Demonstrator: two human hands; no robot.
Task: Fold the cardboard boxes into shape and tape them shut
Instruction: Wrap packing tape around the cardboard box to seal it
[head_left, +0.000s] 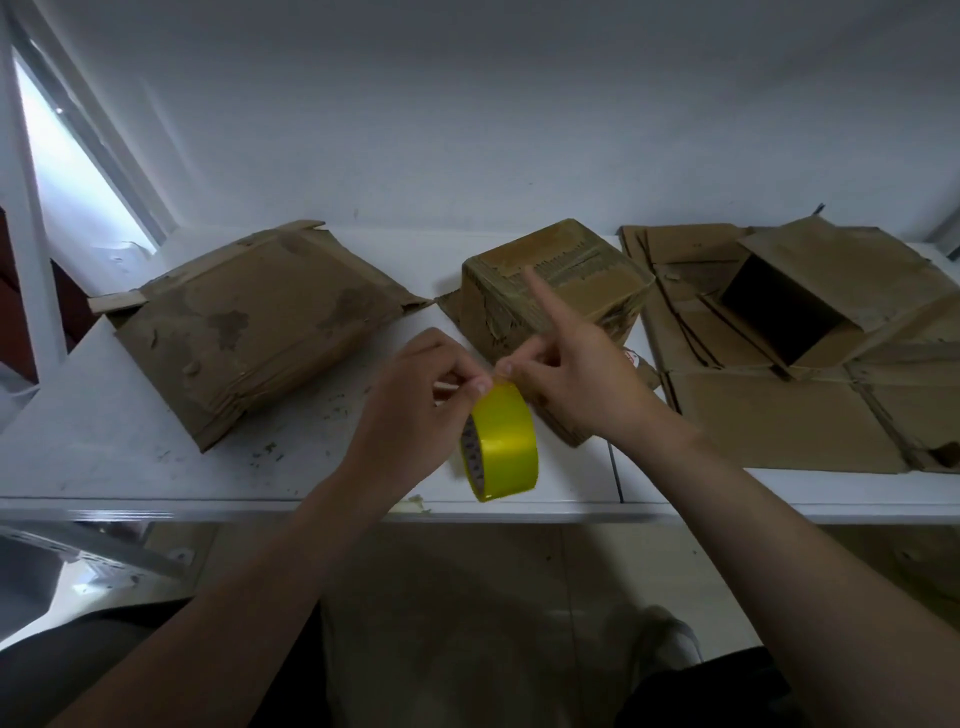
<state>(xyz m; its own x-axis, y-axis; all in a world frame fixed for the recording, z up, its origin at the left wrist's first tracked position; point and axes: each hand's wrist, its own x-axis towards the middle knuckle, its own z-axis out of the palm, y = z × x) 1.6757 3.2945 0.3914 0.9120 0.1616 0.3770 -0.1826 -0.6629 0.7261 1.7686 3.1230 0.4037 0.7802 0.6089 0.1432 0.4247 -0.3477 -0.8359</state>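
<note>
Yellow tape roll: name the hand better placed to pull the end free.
Right, probably: the left hand grips the yellow tape roll, while the right hand pinches at its top edge, where the end likely lies.

On the surface (130, 441) we find a flattened box (260, 332) at ten o'clock, a closed box (597, 270) at twelve, and an open box (831, 265) on flat cardboard (779, 426) at two. The tape roll (506, 441) (between our left hand (415, 395) and right hand (582, 379)) hangs at six.

I get just one view, from the head (wide-angle, so straight lines bow), facing forward and down over the near edge of the table (156, 467) toward the wall (467, 114) behind its far edge, close enough that the table spans the frame, floor (467, 597) below
</note>
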